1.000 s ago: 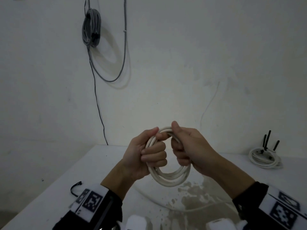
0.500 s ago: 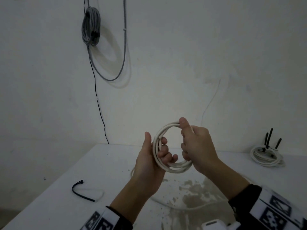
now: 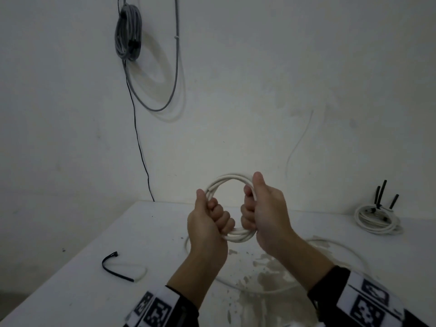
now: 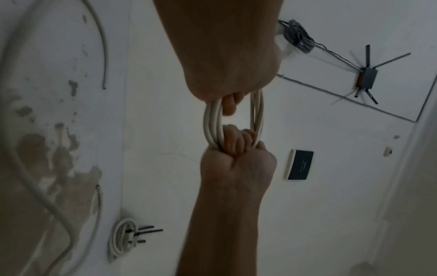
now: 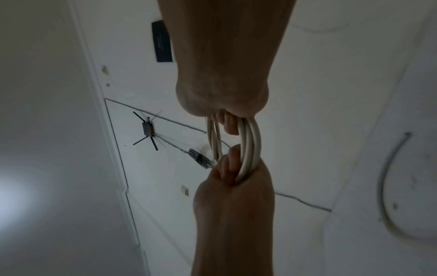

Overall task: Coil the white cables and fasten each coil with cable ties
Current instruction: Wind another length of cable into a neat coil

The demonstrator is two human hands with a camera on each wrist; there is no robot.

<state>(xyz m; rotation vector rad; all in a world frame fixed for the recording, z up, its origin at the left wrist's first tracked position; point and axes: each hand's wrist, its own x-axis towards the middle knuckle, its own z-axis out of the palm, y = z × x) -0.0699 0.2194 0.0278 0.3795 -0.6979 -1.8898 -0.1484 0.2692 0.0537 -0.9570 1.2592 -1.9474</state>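
Observation:
I hold a white cable coil (image 3: 227, 181) of several loops upright above the white table (image 3: 118, 232). My left hand (image 3: 212, 218) grips its left side and my right hand (image 3: 258, 208) grips its right side, thumbs up. In the left wrist view the coil (image 4: 212, 123) runs between both fists; the right wrist view shows the coil (image 5: 250, 142) the same way. The cable's loose tail (image 3: 335, 244) lies curved on the table under my hands. A black cable tie (image 3: 111, 267) lies at the front left. A tied white coil (image 3: 375, 220) with black tie ends sticking up sits at the far right.
A grey cable bundle (image 3: 128, 31) hangs on the wall at upper left, with a thin black wire (image 3: 139, 138) running down behind the table. A stained patch (image 3: 266, 274) marks the table near me. A black router (image 4: 365, 78) is fixed on the wall.
My hands moved from the top of the coil to its opposite sides. The left hand regripped with its thumb up. The coil now stands a little higher and more open.

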